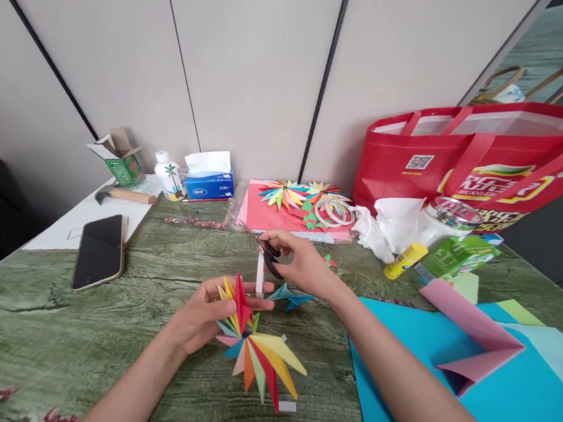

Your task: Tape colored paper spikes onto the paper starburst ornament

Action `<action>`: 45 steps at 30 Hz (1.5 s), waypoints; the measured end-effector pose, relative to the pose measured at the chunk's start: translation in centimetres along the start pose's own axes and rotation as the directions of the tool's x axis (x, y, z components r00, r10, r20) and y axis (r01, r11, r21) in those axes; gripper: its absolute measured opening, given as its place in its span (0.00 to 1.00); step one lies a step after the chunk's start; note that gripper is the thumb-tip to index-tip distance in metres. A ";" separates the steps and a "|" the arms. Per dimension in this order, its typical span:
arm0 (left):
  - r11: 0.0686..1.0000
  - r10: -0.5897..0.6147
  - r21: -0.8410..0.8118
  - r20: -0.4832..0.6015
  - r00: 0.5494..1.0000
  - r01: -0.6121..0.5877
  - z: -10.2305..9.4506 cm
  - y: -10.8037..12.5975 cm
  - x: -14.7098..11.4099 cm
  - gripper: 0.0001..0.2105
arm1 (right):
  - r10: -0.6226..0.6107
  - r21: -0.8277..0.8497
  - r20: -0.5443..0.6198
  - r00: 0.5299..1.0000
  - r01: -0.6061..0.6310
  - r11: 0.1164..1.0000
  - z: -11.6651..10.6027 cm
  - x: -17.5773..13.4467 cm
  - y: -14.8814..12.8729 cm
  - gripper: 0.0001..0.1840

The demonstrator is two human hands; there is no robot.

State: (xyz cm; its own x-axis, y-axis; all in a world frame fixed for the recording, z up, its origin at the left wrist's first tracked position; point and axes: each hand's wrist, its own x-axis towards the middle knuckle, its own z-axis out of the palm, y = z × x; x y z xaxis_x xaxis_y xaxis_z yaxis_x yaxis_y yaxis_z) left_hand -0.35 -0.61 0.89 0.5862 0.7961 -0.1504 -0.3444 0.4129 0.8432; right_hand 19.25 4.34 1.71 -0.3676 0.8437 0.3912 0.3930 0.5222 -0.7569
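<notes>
My left hand (206,314) is closed on the folded edges of a multicoloured paper fan flower (265,358), its pointed petals spreading downward to the right. A narrow white strip (260,275) stands upright from the fingers of that hand, and its upper end meets the scissors. In my right hand (301,261) are scissors with black handles (271,254), their blades pointing to the upper left. Whether the blades are parted is too small to tell. Behind my left fingertips lies a blue folded paper piece (294,299) on the green wood-patterned table (153,359).
At the back lie finished paper flowers (283,194) and tape rolls (335,212) on red paper. A phone (100,251), hammer (128,195), bottle (170,176) and tissue pack (208,179) are left. To the right are a glue stick (405,260), red bag (403,164) and blue paper (395,373).
</notes>
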 end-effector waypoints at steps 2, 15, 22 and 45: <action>1.000 -0.009 -0.001 0.030 0.999 0.009 0.0 0.1 -0.2 0.15 | 0.010 -0.017 -0.060 0.998 -0.011 1.000 0.4 0.0 0.5 0.18; 0.868 0.225 -0.270 -0.535 0.814 -0.417 -3.4 4.2 -0.9 0.05 | 0.269 0.899 0.328 0.906 -0.387 0.204 9.5 -2.4 -4.9 0.21; 0.938 0.292 0.005 -0.551 0.782 -0.347 -4.6 4.4 -0.1 0.13 | 0.367 0.875 0.065 0.928 -0.230 0.426 13.5 -3.9 -3.7 0.18; 0.682 0.395 0.731 -0.383 0.835 0.012 0.2 1.9 -0.3 0.13 | 0.247 0.259 -0.375 0.894 -0.154 0.953 3.0 -3.7 -0.9 0.12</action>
State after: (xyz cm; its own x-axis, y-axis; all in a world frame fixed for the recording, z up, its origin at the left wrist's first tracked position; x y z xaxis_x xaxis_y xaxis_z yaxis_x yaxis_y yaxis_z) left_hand -0.98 -0.14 2.64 0.0726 0.9973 0.0099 0.3085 -0.0319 0.9507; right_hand 17.71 0.37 -0.64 0.0843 0.9295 0.3591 0.2130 0.3353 -0.9177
